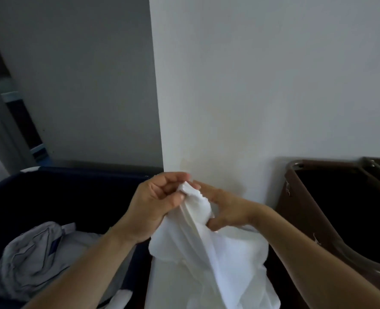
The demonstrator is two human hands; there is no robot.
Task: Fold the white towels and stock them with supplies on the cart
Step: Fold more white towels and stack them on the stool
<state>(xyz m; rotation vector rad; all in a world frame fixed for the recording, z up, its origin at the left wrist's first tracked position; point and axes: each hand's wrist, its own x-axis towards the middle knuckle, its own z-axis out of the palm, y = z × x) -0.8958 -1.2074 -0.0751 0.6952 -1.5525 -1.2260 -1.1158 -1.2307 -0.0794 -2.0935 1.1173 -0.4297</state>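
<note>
A white towel (pixel 209 259) hangs bunched in front of me, its top edge raised at the middle of the view. My left hand (pixel 155 206) pinches a corner of the towel between thumb and fingers. Just to its right, my right hand (pixel 226 208) grips the gathered cloth below that corner, thumb underneath. The towel's lower part runs out of the bottom of the view.
A dark blue laundry bin (pixel 57 175) at the lower left holds grey and white linen (pixel 39 257). A brown cart (pixel 300 210) with a dark opening stands at the right. A white wall corner (pixel 162 130) rises straight ahead, close to my hands.
</note>
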